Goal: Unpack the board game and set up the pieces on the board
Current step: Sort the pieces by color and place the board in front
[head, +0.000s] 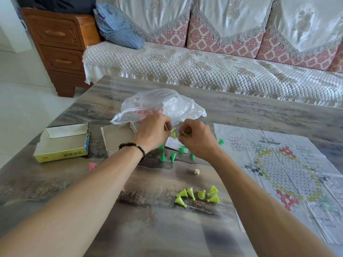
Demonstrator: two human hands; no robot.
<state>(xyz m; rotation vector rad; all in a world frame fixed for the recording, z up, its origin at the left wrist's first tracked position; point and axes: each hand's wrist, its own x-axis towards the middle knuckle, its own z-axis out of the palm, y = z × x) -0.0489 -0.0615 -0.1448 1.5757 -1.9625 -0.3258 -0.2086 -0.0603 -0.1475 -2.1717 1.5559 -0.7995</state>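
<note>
Left hand: my left hand [155,131], beaded bracelet at the wrist, sat just left of centre frame with fingers curled, pinching small yellow-green cone pieces [173,133]; how many, I could not tell.
Right hand: my right hand [197,139] sat just beside it, fingertips pinched round another pale green piece, thumb and forefinger narrow.
Pieces: a cluster of lime-green plastic cone pawns [199,194] lay tipped over in the lower centre; darker green cone pawns [173,156] were scattered below my hands; a pink pawn [92,166] lay at the left by my forearm; a small cream die [196,171] sat between the two green groups.
Board: the thin printed sheet with a hexagon track in yellow, red and green [284,169] lay flat at the right of the frame, creased, with no pieces on it yet.
Packaging: the crumpled clear plastic bag [163,104] lay behind my hands; the open grey cardboard box tray [116,135] and its yellow-edged lid [63,143] were at the left.
Handling: I judged the pawns light, hard and smooth, prone to roll on the glossy marbled table [167,229]; best pinched at the narrow knob end and stood on the wide base.
Caution: the sheet looked flimsy and could shift under a careless touch.
</note>
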